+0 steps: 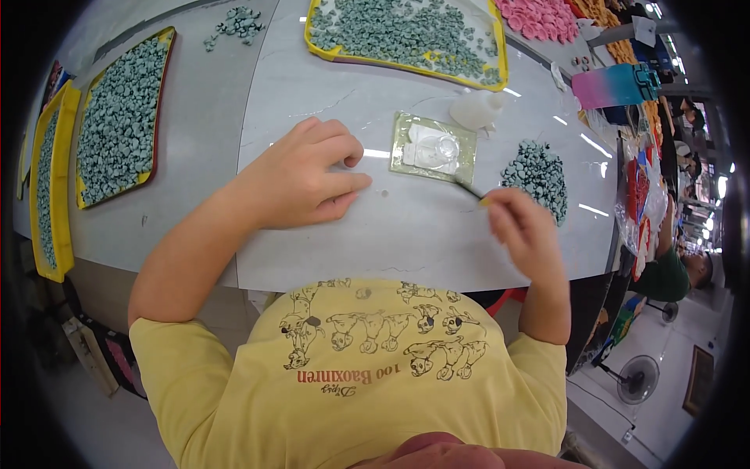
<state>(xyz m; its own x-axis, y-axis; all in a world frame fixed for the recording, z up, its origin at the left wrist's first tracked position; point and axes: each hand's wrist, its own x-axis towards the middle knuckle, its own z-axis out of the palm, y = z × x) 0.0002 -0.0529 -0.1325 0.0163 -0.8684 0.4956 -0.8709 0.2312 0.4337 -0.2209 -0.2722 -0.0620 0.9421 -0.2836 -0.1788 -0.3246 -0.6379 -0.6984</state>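
My left hand is over the white tabletop left of a flat pale-green slab. Its fingers are curled in, and whatever they may hold is hidden. On the slab lies a white piece with raised shapes and a clear round part. Fingers of my right hand pinch a thin, dark stick-like tool, whose far end meets the slab's near right edge. Just beyond the slab is a white squeeze bottle. A heap of small grey-green pieces sits beyond my right hand.
A yellow-rimmed tray of similar pieces stands at the far side. Two more trays stand at the left, one full, one yellow. Loose pieces lie between. At the far right are a pink-and-teal bottle and pink pieces.
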